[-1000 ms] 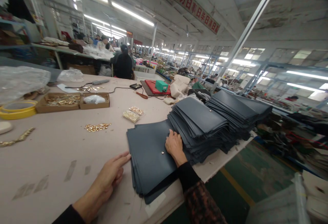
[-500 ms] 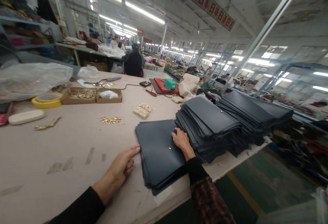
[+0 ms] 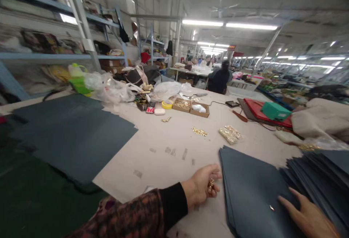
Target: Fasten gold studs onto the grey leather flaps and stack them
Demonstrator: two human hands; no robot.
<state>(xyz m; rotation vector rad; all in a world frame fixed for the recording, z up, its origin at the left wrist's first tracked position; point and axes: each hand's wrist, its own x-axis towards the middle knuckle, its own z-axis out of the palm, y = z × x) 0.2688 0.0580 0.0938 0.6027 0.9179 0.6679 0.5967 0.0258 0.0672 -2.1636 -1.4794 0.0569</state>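
Note:
My left hand (image 3: 200, 185) rests on the table beside the left edge of a stack of dark blue-grey leather-like panels (image 3: 251, 190). Its fingers are curled round several small gold metal fittings (image 3: 211, 184). On top of the stack lies my right hand (image 3: 311, 212), fingers apart, near a small shiny metal fitting (image 3: 271, 207) set in the top panel. Farther back are a loose pile of gold fittings (image 3: 200, 131) and clear bags of small fittings (image 3: 229, 134).
More dark panels (image 3: 324, 183) are piled at the right, and others (image 3: 81, 132) spread over the left table end. Cardboard trays (image 3: 191, 107), yellow tape (image 3: 167, 104), a green box (image 3: 275, 111) and a red folder (image 3: 253, 108) stand behind. A person (image 3: 219, 78) sits farther off.
The view has swung left, bringing the left-hand panels and shelves into sight. Gold fittings now show in my left hand. My right hand remains on the stack.

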